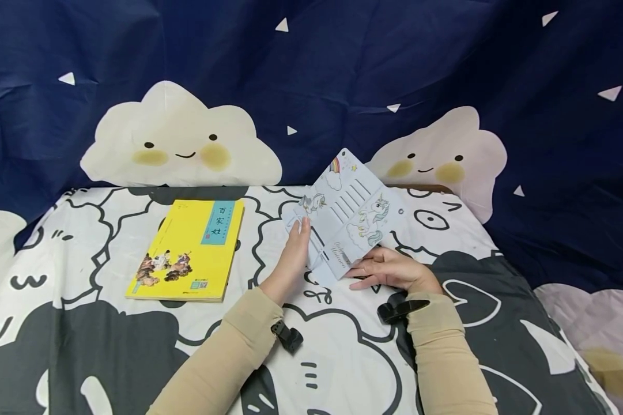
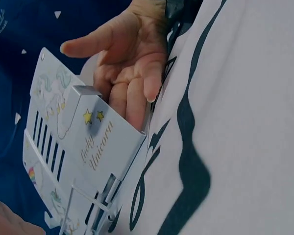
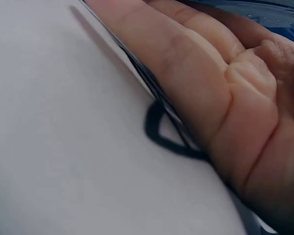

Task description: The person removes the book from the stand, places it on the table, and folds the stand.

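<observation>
A white folding book stand [image 1: 350, 216] printed with unicorns, a rainbow and rows of slots is held tilted above the bedding. My left hand [image 1: 293, 251] grips its left edge, thumb towards the front and fingers hidden behind. At the lower right edge, my right hand [image 1: 394, 270] lies palm up with its fingers extended against the stand. The left wrist view shows the right hand's thumb stretched away from the stand [image 2: 95, 132], its fingertips partly hidden by the lower panel. Thin wire arms [image 2: 85, 196] cross that panel. Close up, the right hand [image 3: 225, 93] rests near the cloth.
A yellow book [image 1: 187, 248] with a blue title strip lies flat to the left. Black-and-white cartoon cloth [image 1: 327, 351] covers the surface. Behind it hangs a dark blue curtain [image 1: 321, 75] with cloud faces.
</observation>
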The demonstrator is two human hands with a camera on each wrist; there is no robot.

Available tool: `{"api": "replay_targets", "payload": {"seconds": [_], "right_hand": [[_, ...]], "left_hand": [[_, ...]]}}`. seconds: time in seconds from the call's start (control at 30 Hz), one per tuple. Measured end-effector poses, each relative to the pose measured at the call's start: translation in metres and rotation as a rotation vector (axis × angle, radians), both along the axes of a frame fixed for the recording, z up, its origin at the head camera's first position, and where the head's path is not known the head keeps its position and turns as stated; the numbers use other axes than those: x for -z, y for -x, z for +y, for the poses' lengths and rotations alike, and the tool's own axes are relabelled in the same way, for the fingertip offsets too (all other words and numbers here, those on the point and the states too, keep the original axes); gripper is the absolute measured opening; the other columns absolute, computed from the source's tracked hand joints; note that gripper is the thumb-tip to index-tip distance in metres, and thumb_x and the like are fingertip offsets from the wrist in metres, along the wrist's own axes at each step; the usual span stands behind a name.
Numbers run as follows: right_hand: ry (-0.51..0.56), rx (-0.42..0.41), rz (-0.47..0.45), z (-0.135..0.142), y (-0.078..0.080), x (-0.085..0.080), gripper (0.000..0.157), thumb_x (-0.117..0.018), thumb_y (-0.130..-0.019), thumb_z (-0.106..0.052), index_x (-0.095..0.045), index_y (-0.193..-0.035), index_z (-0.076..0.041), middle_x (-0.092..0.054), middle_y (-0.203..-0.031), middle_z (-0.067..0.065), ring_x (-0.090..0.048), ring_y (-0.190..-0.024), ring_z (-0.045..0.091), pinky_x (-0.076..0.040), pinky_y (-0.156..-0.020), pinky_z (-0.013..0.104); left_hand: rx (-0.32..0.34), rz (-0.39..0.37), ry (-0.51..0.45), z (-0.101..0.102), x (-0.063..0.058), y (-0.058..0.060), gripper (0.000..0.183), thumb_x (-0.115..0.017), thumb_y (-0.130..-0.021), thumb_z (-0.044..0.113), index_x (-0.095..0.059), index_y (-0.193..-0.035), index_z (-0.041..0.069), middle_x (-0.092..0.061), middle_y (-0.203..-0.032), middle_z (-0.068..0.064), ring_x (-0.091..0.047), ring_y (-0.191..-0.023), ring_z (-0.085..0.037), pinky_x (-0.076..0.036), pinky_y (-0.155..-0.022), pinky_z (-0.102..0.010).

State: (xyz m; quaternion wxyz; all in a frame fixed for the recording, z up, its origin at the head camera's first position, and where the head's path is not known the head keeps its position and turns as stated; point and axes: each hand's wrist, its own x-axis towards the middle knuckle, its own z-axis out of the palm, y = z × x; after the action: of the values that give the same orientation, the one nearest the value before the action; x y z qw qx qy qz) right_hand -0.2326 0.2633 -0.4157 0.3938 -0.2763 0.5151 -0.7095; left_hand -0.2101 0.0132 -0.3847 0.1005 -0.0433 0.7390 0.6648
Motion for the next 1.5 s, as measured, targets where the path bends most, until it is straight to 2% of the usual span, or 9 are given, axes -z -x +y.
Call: {"api": "replay_targets", "payload": {"seconds": [0.13, 0.23, 0.47, 0.63, 0.8, 0.97, 1.13, 1.3, 1.5], "right_hand": [[0.058, -0.062, 0.007, -0.005, 0.001, 0.0, 0.036, -0.041, -0.096, 0.013, -0.053, -0.13, 0.009, -0.063, -0.129, 0.019, -0.056, -0.13, 0.031, -0.047, -0.104, 0.055], [0.046, -0.071, -0.001, -0.009, 0.0, -0.002, 0.037, -0.042, -0.095, 0.015, -0.052, -0.13, 0.01, -0.062, -0.13, 0.02, -0.056, -0.131, 0.03, -0.046, -0.104, 0.055], [-0.003, -0.039, -0.012, -0.011, -0.002, -0.004, 0.04, -0.042, -0.093, 0.017, -0.044, -0.133, 0.013, -0.059, -0.132, 0.022, -0.056, -0.13, 0.029, -0.045, -0.104, 0.057], [-0.041, -0.013, -0.017, -0.012, -0.003, -0.005, 0.043, -0.048, -0.099, 0.007, -0.037, -0.14, 0.015, -0.057, -0.137, 0.02, -0.056, -0.131, 0.026, -0.044, -0.106, 0.056], [-0.05, -0.014, -0.008, -0.012, -0.002, -0.002, 0.046, -0.052, -0.102, -0.004, -0.037, -0.138, 0.018, -0.06, -0.134, 0.017, -0.057, -0.129, 0.025, -0.045, -0.107, 0.052], [-0.061, -0.003, -0.023, -0.01, -0.001, 0.001, 0.045, -0.05, -0.102, 0.0, -0.034, -0.14, 0.017, -0.058, -0.136, 0.016, -0.057, -0.129, 0.024, -0.045, -0.108, 0.048], [-0.078, 0.035, -0.032, -0.009, 0.0, 0.002, 0.05, -0.05, -0.1, 0.003, -0.03, -0.144, 0.016, -0.054, -0.14, 0.018, -0.057, -0.129, 0.024, -0.044, -0.109, 0.046], [-0.053, -0.009, -0.006, -0.008, 0.0, 0.002, 0.062, -0.052, -0.1, 0.002, -0.017, -0.148, 0.02, -0.047, -0.146, 0.024, -0.053, -0.134, 0.025, -0.042, -0.111, 0.047], [-0.002, -0.052, -0.012, -0.008, 0.0, 0.003, 0.059, -0.054, -0.098, 0.004, -0.023, -0.144, 0.022, -0.052, -0.14, 0.024, -0.052, -0.134, 0.028, -0.041, -0.111, 0.048]], "left_hand": [[0.007, 0.013, 0.012, -0.004, 0.001, 0.003, 0.077, -0.019, -0.103, 0.062, -0.009, -0.161, 0.012, -0.011, -0.167, -0.01, -0.008, -0.154, -0.032, -0.006, -0.125, -0.051], [0.009, 0.015, 0.019, -0.007, 0.001, 0.004, 0.078, -0.018, -0.102, 0.063, -0.009, -0.161, 0.012, -0.011, -0.167, -0.01, -0.008, -0.154, -0.032, -0.006, -0.125, -0.05], [-0.009, 0.006, -0.009, -0.007, 0.002, 0.006, 0.075, -0.02, -0.104, 0.058, -0.009, -0.16, 0.011, -0.009, -0.168, -0.01, -0.006, -0.155, -0.031, -0.005, -0.126, -0.049], [-0.047, 0.004, -0.044, 0.001, 0.002, 0.002, 0.075, -0.024, -0.104, 0.056, -0.011, -0.16, 0.007, -0.01, -0.167, -0.015, -0.006, -0.155, -0.032, -0.005, -0.126, -0.049], [-0.069, 0.022, -0.02, 0.009, 0.0, -0.004, 0.075, -0.026, -0.105, 0.054, -0.012, -0.159, 0.004, -0.005, -0.165, -0.022, -0.002, -0.154, -0.037, -0.004, -0.124, -0.054], [-0.056, 0.012, -0.001, 0.012, -0.001, -0.009, 0.079, -0.025, -0.103, 0.058, -0.011, -0.159, 0.005, 0.002, -0.165, -0.023, 0.006, -0.154, -0.038, -0.002, -0.123, -0.059], [-0.062, 0.012, 0.009, 0.012, -0.001, -0.01, 0.079, -0.026, -0.103, 0.059, -0.012, -0.159, 0.006, 0.001, -0.165, -0.023, 0.005, -0.154, -0.038, -0.002, -0.123, -0.058], [-0.055, 0.006, 0.013, 0.011, -0.001, -0.01, 0.078, -0.026, -0.103, 0.058, -0.012, -0.159, 0.007, 0.0, -0.165, -0.023, 0.003, -0.154, -0.039, -0.003, -0.123, -0.058], [-0.049, 0.017, 0.051, 0.008, -0.003, -0.008, 0.075, -0.024, -0.105, 0.055, -0.013, -0.159, 0.005, -0.006, -0.165, -0.024, -0.005, -0.153, -0.04, -0.007, -0.124, -0.056]]}}
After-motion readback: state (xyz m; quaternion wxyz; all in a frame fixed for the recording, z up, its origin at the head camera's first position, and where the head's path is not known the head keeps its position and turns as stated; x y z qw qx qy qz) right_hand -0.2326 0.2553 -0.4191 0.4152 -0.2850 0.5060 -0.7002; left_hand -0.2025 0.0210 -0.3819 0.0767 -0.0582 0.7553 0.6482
